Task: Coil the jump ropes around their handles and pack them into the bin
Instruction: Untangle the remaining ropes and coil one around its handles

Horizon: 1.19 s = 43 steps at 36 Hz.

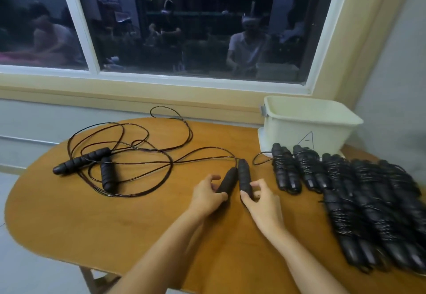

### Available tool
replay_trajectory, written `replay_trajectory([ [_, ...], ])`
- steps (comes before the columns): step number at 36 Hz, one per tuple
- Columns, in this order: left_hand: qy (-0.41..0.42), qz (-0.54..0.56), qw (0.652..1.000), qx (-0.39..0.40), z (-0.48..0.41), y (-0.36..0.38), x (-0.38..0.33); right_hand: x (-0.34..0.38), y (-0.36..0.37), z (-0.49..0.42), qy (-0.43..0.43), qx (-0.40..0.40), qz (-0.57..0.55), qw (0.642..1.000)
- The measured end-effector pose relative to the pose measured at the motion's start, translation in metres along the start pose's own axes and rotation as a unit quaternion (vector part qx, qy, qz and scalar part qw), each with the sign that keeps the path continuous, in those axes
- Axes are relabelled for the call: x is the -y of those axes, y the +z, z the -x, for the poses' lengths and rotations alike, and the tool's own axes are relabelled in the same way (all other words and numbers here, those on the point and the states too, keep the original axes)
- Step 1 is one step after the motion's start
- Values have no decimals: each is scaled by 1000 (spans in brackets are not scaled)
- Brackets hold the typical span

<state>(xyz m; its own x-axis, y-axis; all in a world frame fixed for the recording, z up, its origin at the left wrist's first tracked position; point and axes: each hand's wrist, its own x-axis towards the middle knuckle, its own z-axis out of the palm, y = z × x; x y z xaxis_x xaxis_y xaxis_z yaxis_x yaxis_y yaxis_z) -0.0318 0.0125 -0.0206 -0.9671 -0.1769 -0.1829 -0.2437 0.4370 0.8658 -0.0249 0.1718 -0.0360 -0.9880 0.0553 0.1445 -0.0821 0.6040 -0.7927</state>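
The left hand [207, 195] is curling its fingers and thumb around the lower end of one black handle [228, 182], gripping it just above the bench [115, 224]. The right hand [258, 204] is pinching the lower end of the second handle [244, 178] between thumb and forefinger, with the other fingers bending loosely behind. The two handles are lying side by side, nearly touching, with their cord ends pointing toward 12 o'clock.

From those tips a thin black cord [171, 163] is running off toward 10 o'clock, spreading in loose overlapping loops across the far left of the bench; one loop is hanging past the bench edge at 11 o'clock. Inside that tangle, at 9 o'clock from the hands, a second uncoiled rope's two handles [80, 161] are resting, crossing near their upper ends.

At 3 o'clock from the hands, a crowded row of coiled jump ropes [373, 201] is lying on the bench, each pair of handles wrapped in cord; the nearest bundle is letting a small loop stick out toward 9 o'clock. At 1 o'clock a cream bin [322, 137] marked "A" is standing at the back of the bench, just behind the bundles, below a dark window [184, 28].
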Motion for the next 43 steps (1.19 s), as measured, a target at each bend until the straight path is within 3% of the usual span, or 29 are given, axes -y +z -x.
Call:
replay_trajectory([
  [8,12,-2,999,31,-6,-9,-3,2,17,14,-27,31,17,999],
  [14,40,-80,995,49,-8,-12,-6,-6,9,20,-75,114,25,990],
  [18,87,-211,972,53,-9,-10,0,-16,-6,4,-54,31,40,997],
  [21,121,-248,960,44,-9,-9,4,-21,-12,-10,-108,-10,78,991],
  [25,171,-336,921,103,-6,-16,1,-15,-15,-26,-188,74,124,972],
  [29,204,-394,883,154,-2,-35,4,-15,-17,-35,-206,196,183,941],
  [31,205,-405,877,155,-1,-46,7,-19,-18,-38,-222,203,205,931],
  [35,235,-400,875,137,-1,-55,11,-27,-19,-42,-245,153,242,926],
  [39,235,-391,877,152,-4,-56,12,-38,-15,-40,-287,-27,312,905],
  [43,232,-390,877,156,-4,-56,13,-45,-17,-36,-261,-85,344,898],
])
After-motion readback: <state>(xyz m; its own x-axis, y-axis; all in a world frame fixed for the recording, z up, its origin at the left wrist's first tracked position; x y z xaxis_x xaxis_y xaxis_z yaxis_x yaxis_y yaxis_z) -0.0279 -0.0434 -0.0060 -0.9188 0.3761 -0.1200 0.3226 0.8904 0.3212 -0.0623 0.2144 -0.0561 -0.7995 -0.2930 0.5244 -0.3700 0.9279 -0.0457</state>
